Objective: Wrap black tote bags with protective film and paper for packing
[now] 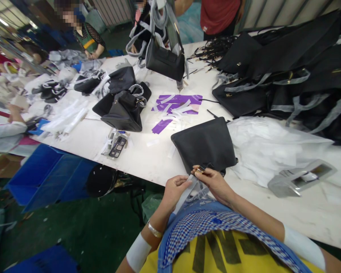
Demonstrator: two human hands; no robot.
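A black handbag (205,143) lies on the table edge in front of me, its near end by my fingers. My right hand (216,184) pinches a small gold-coloured metal fitting (199,169) at that end of the bag. Close beside it, my left hand (176,190) is closed on a translucent white strip (184,197) that hangs down toward my apron. Clear plastic wrapping (199,188) runs between the two hands. How the fitting joins the bag is hidden by my fingers.
Black bags (272,60) are heaped at the right, beside white wrapping sheets (258,140) and a silver-grey tape dispenser (301,178). More handbags (125,108) stand left of centre. Purple sheets (179,104) lie mid-table. Blue bins (51,174) are below at left. Co-workers stand across the table.
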